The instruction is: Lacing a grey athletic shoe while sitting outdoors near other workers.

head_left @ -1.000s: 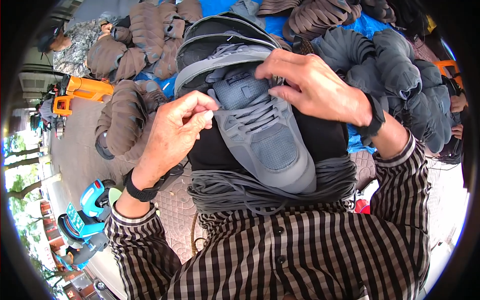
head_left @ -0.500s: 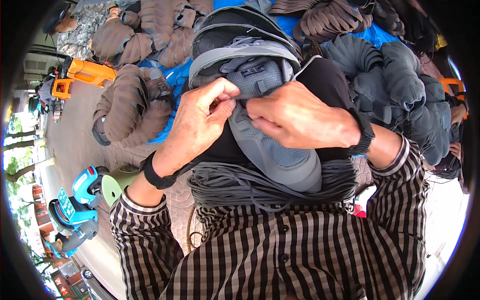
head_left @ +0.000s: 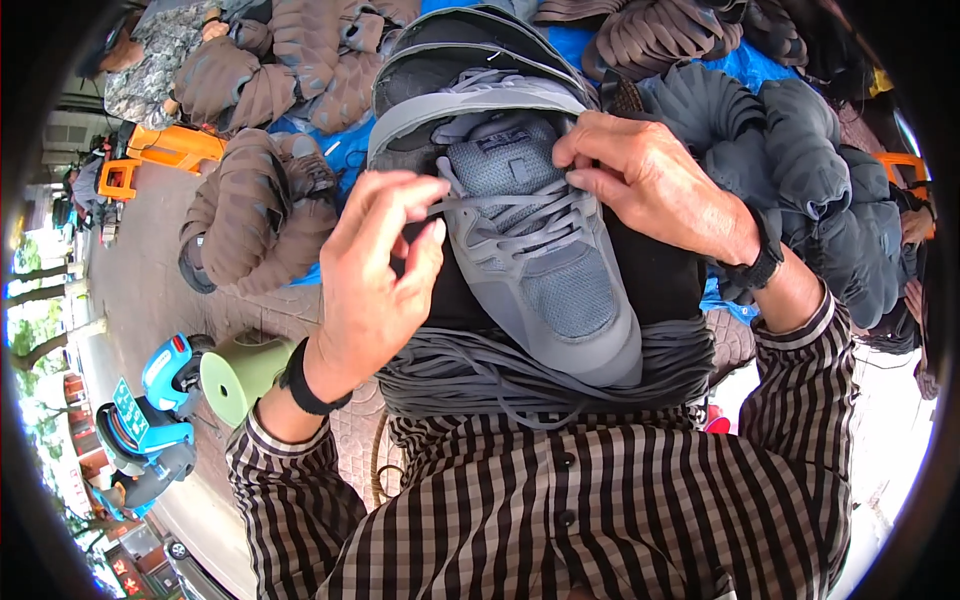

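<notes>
A grey shoe point(head_left: 570, 300) lies on my lap, toe towards me, its laces point(head_left: 540, 236) partly threaded across the tongue. My left hand point(head_left: 378, 275) is at the shoe's left side, thumb and forefinger apart, with one lace end running close to the fingertips. At the upper right edge of the opening, beside the tongue, my right hand point(head_left: 655, 180) has thumb and forefinger pinched together; what is between them is hidden. Behind the heel, more grey shoe uppers point(head_left: 480, 45) are nested. A thick bundle of loose grey laces point(head_left: 440, 375) lies across my lap under the toe.
Brown nested shoe uppers point(head_left: 260, 210) lie on a blue sheet point(head_left: 350, 150) to the left; dark grey ones point(head_left: 790, 150) are piled at right. A green stool point(head_left: 235, 375), an orange stool point(head_left: 175, 147) and a blue scooter point(head_left: 165, 375) stand leftward. Other people's hands show at the edges.
My hands have moved apart: the left has swung left and its fingers have spread, while the right has shifted up and right to the shoe's opening. The laces and tongue are now uncovered.
</notes>
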`<act>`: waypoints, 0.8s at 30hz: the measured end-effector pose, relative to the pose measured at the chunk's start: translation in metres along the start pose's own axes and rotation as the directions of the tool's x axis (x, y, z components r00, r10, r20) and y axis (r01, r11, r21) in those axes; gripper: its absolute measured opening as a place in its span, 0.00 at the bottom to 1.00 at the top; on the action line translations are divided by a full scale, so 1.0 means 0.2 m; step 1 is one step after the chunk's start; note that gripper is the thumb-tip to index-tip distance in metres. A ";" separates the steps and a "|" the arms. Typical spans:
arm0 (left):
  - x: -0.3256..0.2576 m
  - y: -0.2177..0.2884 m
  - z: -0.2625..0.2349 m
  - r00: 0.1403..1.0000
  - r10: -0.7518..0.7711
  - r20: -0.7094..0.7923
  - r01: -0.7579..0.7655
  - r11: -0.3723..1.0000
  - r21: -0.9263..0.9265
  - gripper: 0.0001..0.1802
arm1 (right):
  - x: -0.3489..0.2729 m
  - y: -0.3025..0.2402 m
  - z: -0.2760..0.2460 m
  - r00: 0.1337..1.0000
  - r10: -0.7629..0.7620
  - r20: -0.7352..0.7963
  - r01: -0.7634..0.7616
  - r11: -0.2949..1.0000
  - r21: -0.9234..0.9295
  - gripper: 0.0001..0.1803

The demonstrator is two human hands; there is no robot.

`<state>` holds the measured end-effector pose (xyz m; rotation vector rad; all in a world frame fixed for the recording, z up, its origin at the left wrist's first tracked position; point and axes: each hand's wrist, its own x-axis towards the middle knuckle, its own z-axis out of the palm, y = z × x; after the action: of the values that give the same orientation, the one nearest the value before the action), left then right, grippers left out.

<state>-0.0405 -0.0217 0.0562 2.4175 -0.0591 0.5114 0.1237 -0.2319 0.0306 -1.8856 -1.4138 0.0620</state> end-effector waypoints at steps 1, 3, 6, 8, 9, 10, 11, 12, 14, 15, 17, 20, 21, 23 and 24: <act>-0.03 -0.01 0.00 0.999 0.017 0.051 -0.016 1.000 -0.003 0.15 | -0.01 0.01 0.00 0.999 -0.011 0.045 0.011 1.000 -0.009 0.08; -0.06 -0.01 0.05 0.991 0.108 0.076 -0.110 0.993 0.028 0.16 | -0.02 0.02 0.00 0.997 -0.003 0.071 0.003 1.000 0.003 0.09; -0.07 -0.01 0.13 0.981 0.187 0.058 -0.193 0.974 0.115 0.14 | -0.02 0.03 0.00 0.997 -0.072 0.029 0.071 0.997 0.041 0.08; -0.06 0.00 0.15 0.977 0.209 0.045 -0.213 0.968 0.135 0.13 | -0.01 0.02 0.00 0.994 -0.103 0.038 0.100 0.993 0.064 0.07; -0.06 0.00 0.16 0.975 0.219 0.021 -0.219 0.959 0.179 0.12 | 0.00 0.03 0.00 0.995 -0.099 0.031 0.097 0.993 0.064 0.07; -0.06 0.00 0.16 0.973 0.230 -0.002 -0.224 0.949 0.224 0.11 | 0.01 0.04 0.00 0.996 -0.085 0.037 0.082 0.993 0.085 0.06; -0.06 0.00 0.17 0.972 0.234 0.004 -0.229 0.947 0.225 0.11 | 0.01 0.04 0.00 0.996 -0.072 0.043 0.068 0.992 0.106 0.06; -0.06 0.01 0.17 0.970 0.244 -0.002 -0.237 0.942 0.238 0.11 | 0.02 0.02 -0.02 0.994 0.004 0.106 -0.015 0.994 0.109 0.06; -0.06 0.01 0.18 0.966 0.257 -0.004 -0.248 0.936 0.251 0.10 | 0.01 0.02 -0.03 0.994 0.026 0.107 -0.039 0.992 0.117 0.06; -0.05 0.01 0.19 0.960 0.278 -0.032 -0.258 0.925 0.279 0.10 | 0.01 0.02 -0.03 0.993 0.039 0.113 -0.053 0.991 0.127 0.07; -0.06 -0.01 0.20 0.952 0.300 -0.056 -0.268 0.912 0.311 0.09 | 0.00 0.00 -0.04 0.990 0.050 0.129 -0.063 0.993 0.102 0.07; -0.05 -0.02 0.21 0.966 0.246 -0.081 -0.212 0.929 0.302 0.09 | -0.02 0.02 -0.04 0.989 0.038 0.145 -0.045 0.998 0.041 0.08; -0.05 -0.02 0.21 0.996 0.028 -0.081 -0.022 0.997 0.071 0.08 | -0.02 0.04 -0.04 0.989 0.011 0.148 -0.013 1.000 0.008 0.08; -0.05 -0.03 0.21 0.964 -0.266 0.013 0.259 0.921 -0.290 0.06 | -0.03 0.06 -0.03 0.991 0.003 0.131 -0.004 1.000 0.010 0.08; -0.06 -0.04 0.21 0.964 -0.265 0.009 0.254 0.914 -0.317 0.06 | -0.02 0.07 -0.03 0.993 -0.012 0.121 0.010 1.000 0.015 0.08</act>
<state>-0.0353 -0.0419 0.0177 2.0607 0.1814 0.3863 0.1364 -0.2404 0.0247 -1.8888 -1.5003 0.1835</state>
